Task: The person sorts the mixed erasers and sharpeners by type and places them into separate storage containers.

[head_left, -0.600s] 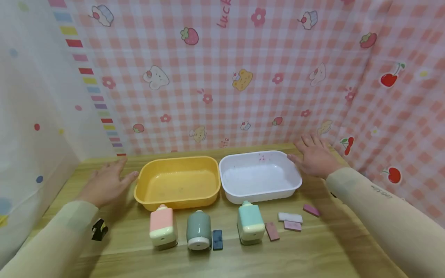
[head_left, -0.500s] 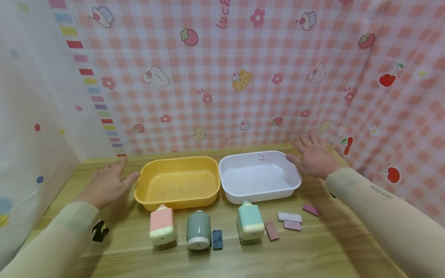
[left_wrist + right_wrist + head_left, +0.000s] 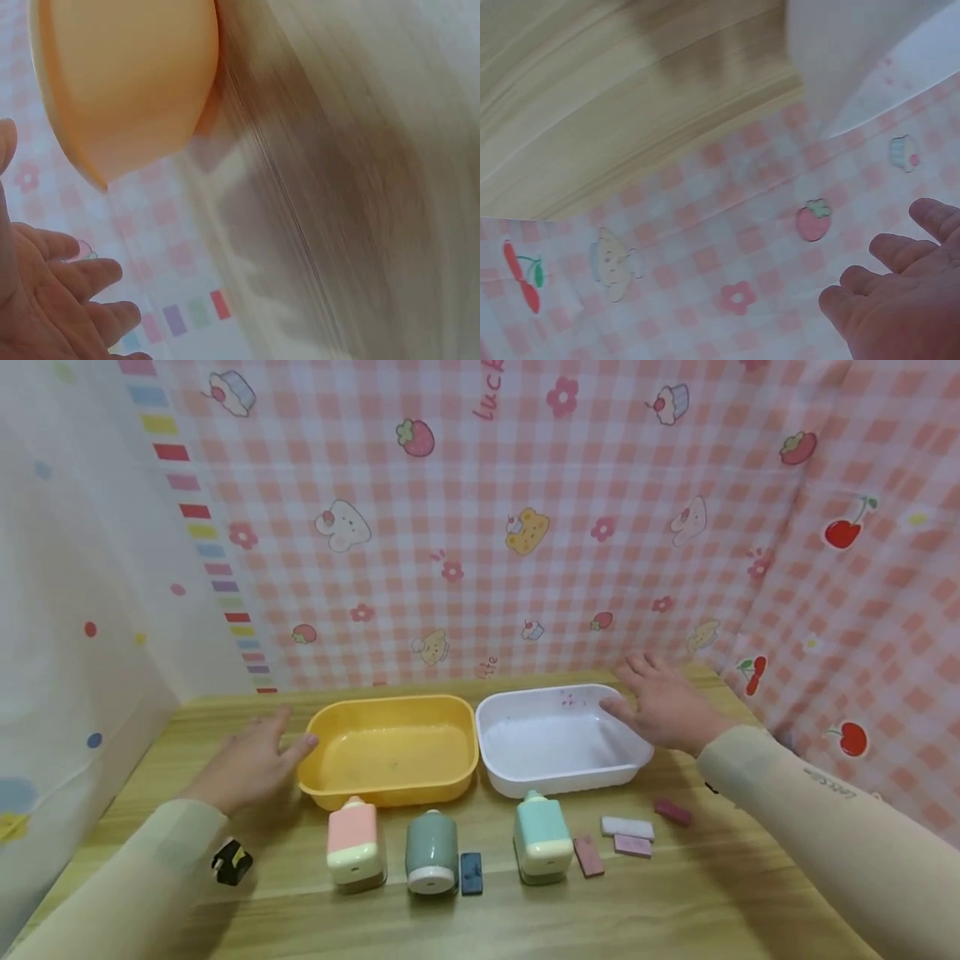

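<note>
My left hand (image 3: 243, 764) is held with its fingers spread at the left end of a yellow plastic basin (image 3: 390, 797); its thumb tip overlaps the rim in the head view. In the left wrist view, the palm and extended fingers show below the basin's outer wall (image 3: 142, 90). Over the right end of a white plastic basin (image 3: 566, 783) is my right hand (image 3: 671, 706), fingers spread and thumb pointing toward the inside. The right wrist view shows its fingers (image 3: 896, 251) extended, holding nothing, with part of the white basin above. The two basins stand side by side.
In front of the basins stand a pink-and-cream block-shaped item (image 3: 354, 843), a grey-green rounded one (image 3: 432, 852) and a teal-and-cream one (image 3: 542, 839). Small flat pieces lie beside them: dark blue (image 3: 471, 873), dusty pink (image 3: 588, 856), white (image 3: 627, 828), others pinkish. Patterned cloth (image 3: 480, 527) hangs behind.
Both hands have moved inward, the left toward the right over the yellow basin's end, the right toward the left over the white basin. The basins and small items keep their arrangement.
</note>
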Demonstrator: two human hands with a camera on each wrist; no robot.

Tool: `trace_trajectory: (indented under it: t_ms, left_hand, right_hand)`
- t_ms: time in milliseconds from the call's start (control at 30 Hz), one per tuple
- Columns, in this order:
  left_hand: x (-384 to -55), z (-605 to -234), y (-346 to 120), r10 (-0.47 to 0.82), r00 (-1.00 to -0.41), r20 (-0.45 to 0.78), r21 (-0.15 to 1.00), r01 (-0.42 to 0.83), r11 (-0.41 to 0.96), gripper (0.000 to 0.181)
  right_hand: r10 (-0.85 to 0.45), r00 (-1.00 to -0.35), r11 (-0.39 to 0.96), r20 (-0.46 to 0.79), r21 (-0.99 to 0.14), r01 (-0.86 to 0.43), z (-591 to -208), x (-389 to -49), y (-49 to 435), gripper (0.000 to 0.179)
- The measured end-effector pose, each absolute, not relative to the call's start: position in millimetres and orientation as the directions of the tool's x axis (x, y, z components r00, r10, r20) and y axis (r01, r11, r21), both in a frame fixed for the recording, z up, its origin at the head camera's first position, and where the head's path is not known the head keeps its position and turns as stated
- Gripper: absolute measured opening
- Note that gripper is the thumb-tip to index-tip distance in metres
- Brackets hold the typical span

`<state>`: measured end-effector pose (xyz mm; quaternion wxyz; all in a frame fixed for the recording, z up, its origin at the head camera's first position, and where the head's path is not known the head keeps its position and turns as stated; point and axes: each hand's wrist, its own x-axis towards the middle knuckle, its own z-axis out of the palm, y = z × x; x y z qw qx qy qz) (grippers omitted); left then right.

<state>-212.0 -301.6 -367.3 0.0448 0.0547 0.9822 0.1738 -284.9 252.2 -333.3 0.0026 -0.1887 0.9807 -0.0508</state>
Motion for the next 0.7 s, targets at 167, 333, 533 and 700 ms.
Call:
trace_trajectory:
  t_ms: [167, 333, 533, 700]
  left_hand:
    - [-211.3, -368.4, -297.0, 0.123, -0.989, -0.076, 0.355, 0.089, 0.931, 0.096]
    - [-211.5, -371.8, -294.4, 0.110, -0.990, -0.093, 0.370, 0.068, 0.927, 0.097]
    - [-212.8, -378.0, -294.4, 0.114, -0.985, -0.131, 0.412, 0.050, 0.910, 0.095]
    - [-214.0, -384.7, -292.8, 0.125, -0.982, -0.141, 0.424, 0.054, 0.904, 0.091]
  right_hand:
    - [-0.425, -0.904, 0.898, 0.039, -0.108, -0.426, -329.5, -275.3, 237.2, 0.074]
    - [-0.461, -0.886, 0.878, 0.043, -0.119, -0.463, -329.0, -267.6, 224.1, 0.075]
    - [-0.502, -0.864, 0.854, 0.046, -0.128, -0.504, -328.0, -257.4, 211.6, 0.076]
    - [-0.551, -0.833, 0.822, 0.057, -0.133, -0.553, -328.7, -245.2, 197.7, 0.077]
